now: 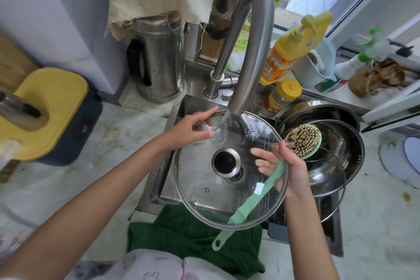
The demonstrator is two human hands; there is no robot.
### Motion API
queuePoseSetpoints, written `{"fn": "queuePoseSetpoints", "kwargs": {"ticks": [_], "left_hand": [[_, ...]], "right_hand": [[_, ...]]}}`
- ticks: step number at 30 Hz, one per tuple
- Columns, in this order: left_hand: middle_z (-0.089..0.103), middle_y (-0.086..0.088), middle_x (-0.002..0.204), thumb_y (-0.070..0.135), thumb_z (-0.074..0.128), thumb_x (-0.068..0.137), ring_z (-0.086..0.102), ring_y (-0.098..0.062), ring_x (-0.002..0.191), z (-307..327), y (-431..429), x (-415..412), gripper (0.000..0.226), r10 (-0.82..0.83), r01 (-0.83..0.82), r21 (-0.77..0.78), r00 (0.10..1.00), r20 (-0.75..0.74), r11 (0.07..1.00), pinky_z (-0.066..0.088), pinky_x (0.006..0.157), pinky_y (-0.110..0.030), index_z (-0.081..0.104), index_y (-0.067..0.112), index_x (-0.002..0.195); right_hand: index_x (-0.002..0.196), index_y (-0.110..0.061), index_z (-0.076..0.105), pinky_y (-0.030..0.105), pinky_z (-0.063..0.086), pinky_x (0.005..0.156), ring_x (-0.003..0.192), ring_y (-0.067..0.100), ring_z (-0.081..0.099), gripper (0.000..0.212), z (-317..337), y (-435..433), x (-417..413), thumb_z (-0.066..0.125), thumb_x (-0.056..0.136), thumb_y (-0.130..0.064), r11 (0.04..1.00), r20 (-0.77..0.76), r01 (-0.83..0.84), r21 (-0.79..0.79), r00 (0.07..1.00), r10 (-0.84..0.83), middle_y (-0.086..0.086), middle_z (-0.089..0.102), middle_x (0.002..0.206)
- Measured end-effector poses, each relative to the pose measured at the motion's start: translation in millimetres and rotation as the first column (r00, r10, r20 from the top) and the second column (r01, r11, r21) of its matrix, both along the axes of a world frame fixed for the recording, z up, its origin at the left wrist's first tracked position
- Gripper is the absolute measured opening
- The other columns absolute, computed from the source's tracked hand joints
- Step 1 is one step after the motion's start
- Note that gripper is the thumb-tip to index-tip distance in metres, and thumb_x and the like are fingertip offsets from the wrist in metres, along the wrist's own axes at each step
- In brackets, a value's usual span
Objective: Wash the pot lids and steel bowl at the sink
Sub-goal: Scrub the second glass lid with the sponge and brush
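Clamping the glass lid and the green brush together in the right hand, at three o'clock on the lid's rim, with the thumb lying over the edge beside the bristles and the fingers showing blurred through the glass. Pinching the same rim at eleven o'clock with the left hand, pressing the thumb on the near face and reaching the other fingers behind the glass. Holding the lid tilted over the sink, spanning both grips, with its dark knob at the centre. Pointing the bristle head up and out past the rim at two o'clock. Trailing the brush handle down across the lid's right side, with the loop end poking out beyond the rim at six o'clock; not showing clearly whether above or under the glass. Catching the water stream from the grey faucet at twelve o'clock, just beside the left fingertips.

Leaving the steel bowl at three o'clock from the lid, just behind the right hand, nested among other steel vessels. Standing against a dark green cloth draped over the sink's front edge at six o'clock. Facing a steel kettle at eleven o'clock, a yellow detergent bottle and a yellow-capped jar at one o'clock, and a yellow-topped box at nine o'clock.
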State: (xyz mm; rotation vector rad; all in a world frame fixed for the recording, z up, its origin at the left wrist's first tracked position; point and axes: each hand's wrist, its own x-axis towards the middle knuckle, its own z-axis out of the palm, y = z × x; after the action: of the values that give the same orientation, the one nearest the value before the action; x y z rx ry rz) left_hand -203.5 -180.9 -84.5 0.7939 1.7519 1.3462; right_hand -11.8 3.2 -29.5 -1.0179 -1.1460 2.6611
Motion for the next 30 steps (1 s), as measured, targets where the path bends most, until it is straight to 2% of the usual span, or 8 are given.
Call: {"fn": "queuePoseSetpoints", "kwargs": {"ticks": [3,8,12,15,18,24,28,30], "left_hand": [[0.052,0.005,0.115,0.008,0.049,0.098,0.05,-0.006,0.099,3.3,2.4,6.2,0.053,0.069,-0.069,0.018,0.997,-0.037,0.997,0.039,0.094,-0.018,0.031,0.042,0.135],[0.057,0.007,0.111,0.079,0.041,0.076,0.057,-0.009,0.092,6.1,17.3,24.8,0.069,0.215,-0.348,-0.217,0.856,-0.471,0.912,0.052,0.079,-0.035,0.048,0.032,0.127],[0.059,0.003,0.105,0.097,0.043,0.052,0.058,-0.019,0.092,3.5,29.2,20.1,0.088,0.298,-0.414,-0.359,0.893,-0.336,0.836,0.05,0.081,-0.039,0.05,0.027,0.105],[0.059,0.002,0.097,0.069,0.061,0.074,0.057,-0.018,0.087,-1.3,26.4,11.9,0.054,0.333,-0.322,-0.276,0.943,-0.008,0.906,0.044,0.076,-0.032,0.052,0.022,0.101],[0.056,0.002,0.1,0.038,0.063,0.09,0.054,-0.013,0.091,-0.8,19.7,10.3,0.029,0.299,-0.289,-0.194,0.954,0.026,0.938,0.041,0.073,-0.02,0.053,0.017,0.106],[0.062,0.006,0.102,0.097,0.054,0.042,0.06,-0.018,0.098,0.0,20.7,18.8,0.089,0.329,-0.362,-0.363,0.932,-0.152,0.859,0.047,0.093,-0.046,0.052,0.03,0.101],[0.062,-0.001,0.09,0.05,0.037,0.099,0.059,-0.027,0.09,-0.7,28.6,19.6,0.035,0.424,-0.524,-0.256,0.832,-0.357,0.812,0.044,0.082,-0.042,0.051,0.019,0.092],[0.059,-0.002,0.086,0.032,0.029,0.105,0.058,-0.026,0.086,-4.4,28.6,20.2,0.031,0.494,-0.575,-0.179,0.795,-0.352,0.798,0.044,0.077,-0.042,0.052,0.016,0.092]], "right_hand": [[0.058,-0.014,0.062,0.026,0.057,0.047,0.054,0.026,0.069,0.05,2.3,-2.1,-1.1,0.097,0.034,-0.04,1.0,0.0,-0.009,0.002,1.0,0.009,0.03,0.07,0.09],[0.08,-0.005,0.06,0.026,0.057,0.048,0.057,0.026,0.069,0.069,3.5,-10.3,-8.2,0.095,0.035,-0.043,0.999,0.03,-0.024,0.034,0.999,0.023,0.029,0.07,0.091],[0.064,-0.013,0.076,0.023,0.056,0.051,0.059,0.019,0.07,0.037,9.0,-16.1,-12.6,0.056,0.078,-0.04,0.986,0.059,-0.121,0.113,0.992,0.115,0.018,0.074,0.088],[0.06,-0.01,0.075,0.023,0.056,0.052,0.06,0.019,0.07,0.044,7.8,-17.5,-12.7,0.046,0.083,-0.034,0.982,0.073,-0.139,0.129,0.989,0.13,0.017,0.074,0.089],[0.06,-0.009,0.075,0.023,0.056,0.051,0.059,0.019,0.07,0.044,4.8,-18.5,-12.5,0.047,0.083,-0.033,0.984,0.085,-0.13,0.122,0.989,0.12,0.018,0.073,0.088],[0.06,-0.011,0.076,0.024,0.057,0.052,0.059,0.02,0.069,0.041,1.5,-21.7,-13.2,0.048,0.081,-0.032,0.983,0.083,-0.139,0.119,0.988,0.13,0.019,0.073,0.087],[0.065,-0.007,0.076,0.025,0.056,0.052,0.06,0.02,0.07,0.042,0.1,-20.4,-10.1,0.047,0.081,-0.031,0.977,0.074,-0.153,0.147,0.987,0.143,0.018,0.074,0.089],[0.077,0.002,0.075,0.026,0.057,0.054,0.061,0.021,0.07,0.043,-0.6,-19.3,-10.4,0.047,0.082,-0.031,0.974,0.073,-0.153,0.17,0.987,0.142,0.019,0.073,0.091]]}}
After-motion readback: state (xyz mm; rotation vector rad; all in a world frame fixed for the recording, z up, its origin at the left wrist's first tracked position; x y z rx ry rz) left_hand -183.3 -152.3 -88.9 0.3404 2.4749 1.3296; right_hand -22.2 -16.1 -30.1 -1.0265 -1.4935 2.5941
